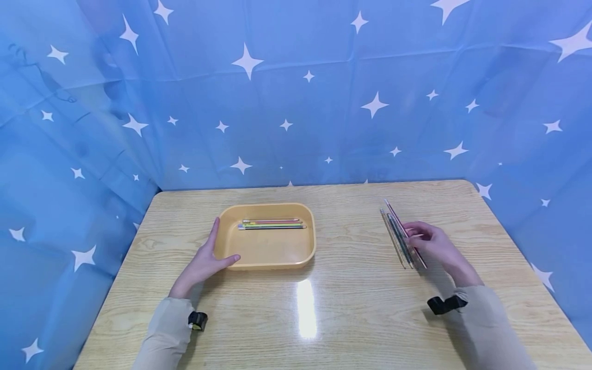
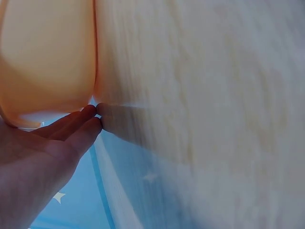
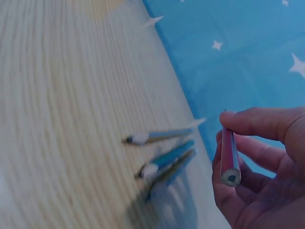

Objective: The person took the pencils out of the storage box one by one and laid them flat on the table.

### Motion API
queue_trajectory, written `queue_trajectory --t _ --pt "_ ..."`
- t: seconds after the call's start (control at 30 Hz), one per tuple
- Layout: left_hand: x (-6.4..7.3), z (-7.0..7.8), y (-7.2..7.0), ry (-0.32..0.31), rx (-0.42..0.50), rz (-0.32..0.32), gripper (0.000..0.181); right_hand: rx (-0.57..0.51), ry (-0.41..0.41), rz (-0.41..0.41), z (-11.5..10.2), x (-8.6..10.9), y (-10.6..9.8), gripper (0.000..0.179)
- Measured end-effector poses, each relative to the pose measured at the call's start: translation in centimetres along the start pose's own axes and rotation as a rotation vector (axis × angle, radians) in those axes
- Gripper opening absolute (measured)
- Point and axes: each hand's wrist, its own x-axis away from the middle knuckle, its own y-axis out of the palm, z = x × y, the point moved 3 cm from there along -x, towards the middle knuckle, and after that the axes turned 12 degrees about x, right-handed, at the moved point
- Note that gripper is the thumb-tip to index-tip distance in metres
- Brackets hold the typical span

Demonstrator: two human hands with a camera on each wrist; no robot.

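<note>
While left hand (image 1: 203, 262), fingers straight and unclenched, lies at left end of orange tray (image 1: 268, 252), seemingly touching it, right hand (image 1: 437, 249) pinches red pencil (image 3: 230, 151) above table (image 1: 356, 303). Three more pencils (image 3: 172, 153) lie just left of red one. Tray holds several slim pencils (image 1: 272, 226), toward far side. Beyond table, blue star-print curtain (image 1: 324, 139).

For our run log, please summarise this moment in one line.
left hand: touches tray; right hand: holds red pencil; tray: contains pencils

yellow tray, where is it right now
In the head view, the yellow tray sits left of centre on the table, with the left hand at its left end.
</note>
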Motion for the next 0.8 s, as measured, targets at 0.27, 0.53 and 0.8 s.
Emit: queue_trajectory --t 0.27,0.53,0.8 --pt "0.0 0.0 0.0 0.008 -0.008 -0.002 0.116 0.049 0.056 0.002 1.7 0.2 -0.5 0.044" --pt "0.1 0.1 0.0 0.007 -0.014 0.0 0.116 0.228 0.046 0.028 2.3 0.0 -0.4 0.039" --pt "0.0 0.1 0.0 0.005 -0.012 -0.002 0.115 0.354 0.043 0.034 1.9 -0.6 -0.3 0.036"
